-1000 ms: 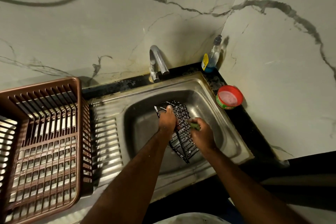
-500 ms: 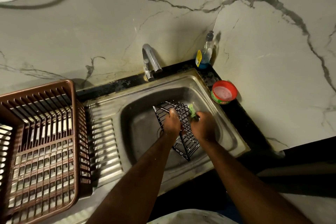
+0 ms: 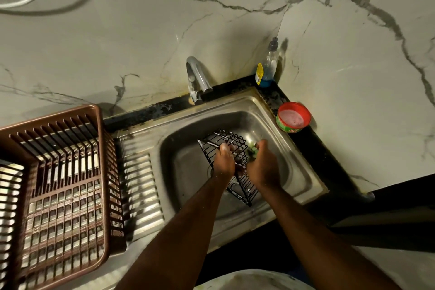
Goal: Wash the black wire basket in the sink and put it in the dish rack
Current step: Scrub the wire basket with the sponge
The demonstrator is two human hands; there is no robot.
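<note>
Your two hands cover the middle of the black wire basket [image 3: 231,140] in the sink [image 3: 303,172], so its centre wires are hidden from you. The green scrubber [image 3: 252,148] shows only as a blurred scrap above your right hand [image 3: 261,167] (its shape is unreadable). Left of the sink, the brown dish rack [image 3: 58,183] runs off the frame's left and bottom edges. Right of the sink, the red tub [image 3: 293,116] has a label too small to read.

A black coated-wire basket [image 3: 231,142] sits in a dull, scuffed stainless-steel sink [image 3: 303,172]; glossy chrome tap [image 3: 197,80] at 12 o'clock, brown moulded-plastic rack [image 3: 58,183] at 9 o'clock, polished veined marble wall [image 3: 141,42] behind.
</note>
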